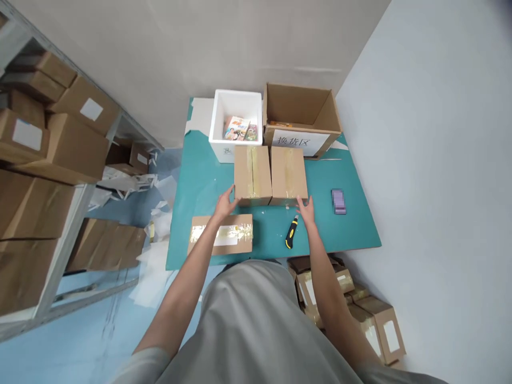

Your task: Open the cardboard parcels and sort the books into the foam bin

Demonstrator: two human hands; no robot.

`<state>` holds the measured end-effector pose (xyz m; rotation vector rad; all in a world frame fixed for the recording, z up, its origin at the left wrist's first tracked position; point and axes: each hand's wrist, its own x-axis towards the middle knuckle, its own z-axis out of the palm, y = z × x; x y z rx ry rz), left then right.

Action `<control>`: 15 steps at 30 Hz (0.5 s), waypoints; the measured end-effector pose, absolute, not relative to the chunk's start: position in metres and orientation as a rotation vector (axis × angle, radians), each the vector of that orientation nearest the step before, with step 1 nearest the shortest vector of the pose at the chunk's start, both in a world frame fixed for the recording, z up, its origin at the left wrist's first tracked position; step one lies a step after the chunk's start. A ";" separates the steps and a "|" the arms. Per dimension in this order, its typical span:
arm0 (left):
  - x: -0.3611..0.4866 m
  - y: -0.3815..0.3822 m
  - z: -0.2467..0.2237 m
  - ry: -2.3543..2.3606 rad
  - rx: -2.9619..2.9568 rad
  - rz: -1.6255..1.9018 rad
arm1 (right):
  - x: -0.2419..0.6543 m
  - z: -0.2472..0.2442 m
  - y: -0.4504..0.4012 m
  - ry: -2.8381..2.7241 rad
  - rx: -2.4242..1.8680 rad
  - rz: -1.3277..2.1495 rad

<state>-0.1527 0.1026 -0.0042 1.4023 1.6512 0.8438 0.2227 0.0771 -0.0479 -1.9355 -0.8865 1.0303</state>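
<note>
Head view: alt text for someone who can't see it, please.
A person's left hand and right hand are at the near outer corners of two taped cardboard boxes on a green table. A box cutter lies nearby; a white bin and open carton stand behind.

Racked cartons and taped boxes on a table show a parcel stockroom.

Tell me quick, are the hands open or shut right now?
Left hand: open, at the near corner of the left box in the side-by-side pair.
Right hand: open, at the right box of that pair.
</note>
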 end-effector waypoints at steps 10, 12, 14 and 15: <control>-0.277 -0.035 -0.029 2.131 1.381 0.715 | 0.184 -0.127 -0.037 -1.080 -2.507 0.857; -0.286 -0.055 -0.038 2.103 1.251 0.695 | 0.179 -0.127 -0.039 -1.134 -2.506 0.866; -0.284 -0.069 -0.047 2.045 1.135 0.707 | 0.175 -0.123 -0.037 -1.194 -2.484 0.887; -0.280 -0.074 -0.051 2.010 1.095 0.724 | 0.173 -0.120 -0.036 -1.222 -2.471 0.896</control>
